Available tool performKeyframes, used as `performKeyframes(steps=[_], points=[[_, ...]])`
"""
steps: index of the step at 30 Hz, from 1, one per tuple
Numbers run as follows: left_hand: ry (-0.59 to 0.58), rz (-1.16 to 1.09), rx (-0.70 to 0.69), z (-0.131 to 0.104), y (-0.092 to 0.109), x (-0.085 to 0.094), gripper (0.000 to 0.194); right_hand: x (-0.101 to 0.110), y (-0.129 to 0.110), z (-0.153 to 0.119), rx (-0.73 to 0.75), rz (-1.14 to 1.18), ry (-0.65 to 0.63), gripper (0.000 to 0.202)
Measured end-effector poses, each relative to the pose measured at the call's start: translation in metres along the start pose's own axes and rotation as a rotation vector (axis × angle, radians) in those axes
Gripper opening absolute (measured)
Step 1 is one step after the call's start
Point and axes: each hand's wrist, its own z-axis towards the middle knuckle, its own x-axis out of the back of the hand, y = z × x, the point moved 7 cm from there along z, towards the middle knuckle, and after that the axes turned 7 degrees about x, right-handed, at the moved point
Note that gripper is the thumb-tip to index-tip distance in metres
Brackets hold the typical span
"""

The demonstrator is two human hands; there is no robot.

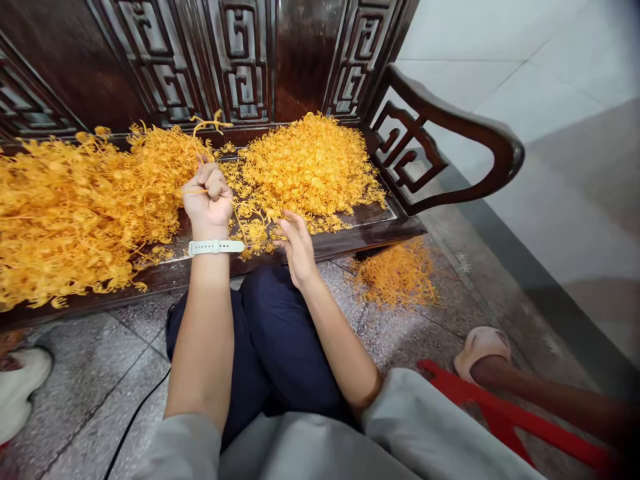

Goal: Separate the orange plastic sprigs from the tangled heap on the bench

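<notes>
My left hand (209,197), with a pale watch strap on the wrist, is closed around the stem of a yellow-orange plastic sprig (213,123). The sprig's branched tip sticks up above my fingers. At its left lies a big tangled heap of similar sprigs (95,207) on a dark wooden bench. My right hand (299,250) is over the bench's front edge, fingers apart, beside a few loose yellow pieces (255,233). Behind it rises a mound of small yellow plastic pieces (313,167). Nothing shows in the right hand.
The carved bench (395,233) has a curved armrest (460,127) at the right. Thin orange stems (397,273) are piled on the tiled floor. A red stool-like object (495,407) and another person's foot (483,353) are at the right; a pale shoe (23,393) is at the left.
</notes>
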Motion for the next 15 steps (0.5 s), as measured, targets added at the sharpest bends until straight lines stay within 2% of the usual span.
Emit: performKeyframes(steps=[2, 4, 7, 9, 12, 14, 15], points=[[0.013, 0.018, 0.018, 0.005, -0.003, 0.003, 0.046, -0.009, 0.004, 0.007, -0.021, -0.043, -0.106, 0.052], [0.04, 0.056, 0.036, 0.008, -0.003, 0.007, 0.045, -0.017, 0.001, 0.017, 0.009, -0.086, -0.191, 0.046], [0.059, 0.105, 0.032, 0.009, -0.001, 0.01, 0.037, -0.019, -0.01, 0.025, 0.119, -0.183, -0.219, 0.036], [0.079, 0.072, 0.0, 0.009, 0.004, 0.013, 0.036, -0.017, -0.016, 0.021, 0.163, -0.187, -0.227, 0.035], [0.16, -0.007, -0.087, 0.015, 0.016, 0.025, 0.039, -0.023, -0.028, -0.009, 0.26, -0.226, -0.354, 0.031], [0.202, -0.014, -0.15, 0.023, 0.027, 0.036, 0.037, -0.04, -0.04, -0.047, 0.35, -0.285, -0.6, 0.027], [0.222, 0.028, -0.133, 0.028, 0.031, 0.04, 0.036, -0.052, -0.047, -0.071, 0.389, -0.265, -0.792, 0.027]])
